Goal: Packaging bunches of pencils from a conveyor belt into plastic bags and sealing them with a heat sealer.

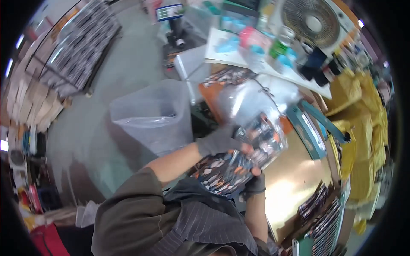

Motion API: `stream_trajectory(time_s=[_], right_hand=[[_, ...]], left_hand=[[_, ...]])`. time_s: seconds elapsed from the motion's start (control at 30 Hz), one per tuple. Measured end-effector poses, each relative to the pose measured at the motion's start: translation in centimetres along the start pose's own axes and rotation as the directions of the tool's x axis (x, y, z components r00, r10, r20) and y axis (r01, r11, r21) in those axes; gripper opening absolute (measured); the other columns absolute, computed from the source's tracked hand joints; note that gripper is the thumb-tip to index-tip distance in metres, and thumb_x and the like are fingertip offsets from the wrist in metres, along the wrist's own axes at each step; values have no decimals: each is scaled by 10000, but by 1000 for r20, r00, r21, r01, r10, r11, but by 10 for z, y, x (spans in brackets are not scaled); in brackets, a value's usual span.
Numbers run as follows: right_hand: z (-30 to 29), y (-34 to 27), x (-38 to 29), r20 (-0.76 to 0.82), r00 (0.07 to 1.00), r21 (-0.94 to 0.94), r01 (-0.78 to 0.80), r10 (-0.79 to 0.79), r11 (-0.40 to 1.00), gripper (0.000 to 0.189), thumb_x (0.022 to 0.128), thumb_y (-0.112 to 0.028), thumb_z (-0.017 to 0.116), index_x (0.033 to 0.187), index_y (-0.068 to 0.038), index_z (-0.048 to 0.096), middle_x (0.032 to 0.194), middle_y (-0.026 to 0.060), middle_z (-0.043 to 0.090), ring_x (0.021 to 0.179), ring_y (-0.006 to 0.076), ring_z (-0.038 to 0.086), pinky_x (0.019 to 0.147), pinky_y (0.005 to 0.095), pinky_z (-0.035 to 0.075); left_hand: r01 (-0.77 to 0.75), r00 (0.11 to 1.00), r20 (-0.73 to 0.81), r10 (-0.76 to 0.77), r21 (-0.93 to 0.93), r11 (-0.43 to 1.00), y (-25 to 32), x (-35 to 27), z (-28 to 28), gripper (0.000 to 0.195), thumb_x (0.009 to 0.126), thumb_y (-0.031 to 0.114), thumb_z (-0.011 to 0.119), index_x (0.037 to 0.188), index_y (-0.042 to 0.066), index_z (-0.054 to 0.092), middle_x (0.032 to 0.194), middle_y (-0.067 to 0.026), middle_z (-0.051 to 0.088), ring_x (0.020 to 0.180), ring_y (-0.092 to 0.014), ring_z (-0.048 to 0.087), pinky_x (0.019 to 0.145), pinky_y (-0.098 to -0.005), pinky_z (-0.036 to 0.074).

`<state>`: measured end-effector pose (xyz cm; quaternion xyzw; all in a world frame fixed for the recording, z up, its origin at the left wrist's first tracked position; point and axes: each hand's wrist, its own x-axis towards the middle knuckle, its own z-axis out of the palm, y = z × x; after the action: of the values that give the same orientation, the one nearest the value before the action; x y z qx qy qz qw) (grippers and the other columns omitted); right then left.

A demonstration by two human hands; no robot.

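Note:
My left hand (221, 142), in a grey glove with bare fingertips, reaches across a flat packet with a dark multicoloured print (221, 172). Its fingertips pinch the near edge of a clear plastic sleeve (264, 140) that shows a similar print through it. Below, my right hand (254, 184), gloved the same way, grips the printed packet's right side with the thumb on top. The packet rests close against my apron (211, 220). Beyond the hands lies a heap of clear plastic bags (243, 99). Motion blur hides the finer detail.
A teal bag sealer (307, 131) with a raised lever stands on the tan worktop (288, 179). Several printed packets (323, 224) stand in a row at the lower right. A large translucent bag (153, 115) hangs open at the left. Yellow sacks (362, 134) line the right side.

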<state>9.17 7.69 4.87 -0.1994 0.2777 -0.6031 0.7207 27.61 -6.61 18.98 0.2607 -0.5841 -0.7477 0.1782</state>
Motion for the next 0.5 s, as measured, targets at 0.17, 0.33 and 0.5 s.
stream_trajectory(time_s=[0.17, 0.33, 0.5], right_hand=[[238, -51, 112, 132, 990, -535, 120, -58, 837, 545, 716, -135, 623, 1232, -27, 486, 1070, 81, 602, 910, 181, 601, 811, 312, 489], [320, 21, 201, 395, 866, -577, 493, -307, 650, 465, 709, -182, 654, 1131, -27, 533, 1008, 58, 616, 897, 171, 589, 786, 286, 475], [224, 126, 229, 448, 838, -620, 543, 312, -567, 597, 690, -411, 681, 1170, -86, 536, 1198, 111, 563, 1065, 250, 557, 915, 361, 431]], left_hand=[[218, 564, -612, 555, 759, 614, 24, -160, -151, 423, 896, 328, 571, 1159, -2, 540, 1135, -125, 584, 1053, -243, 565, 897, -336, 434], [900, 328, -943, 59, 331, 285, -36, -258, -269, 600, 798, 498, 627, 996, -68, 588, 931, -250, 622, 771, -304, 648, 663, -413, 492], [185, 62, -998, 18, 29, 982, -88, -257, -226, 496, 824, 464, 616, 835, -32, 605, 644, -108, 591, 573, -166, 576, 500, -344, 430]])
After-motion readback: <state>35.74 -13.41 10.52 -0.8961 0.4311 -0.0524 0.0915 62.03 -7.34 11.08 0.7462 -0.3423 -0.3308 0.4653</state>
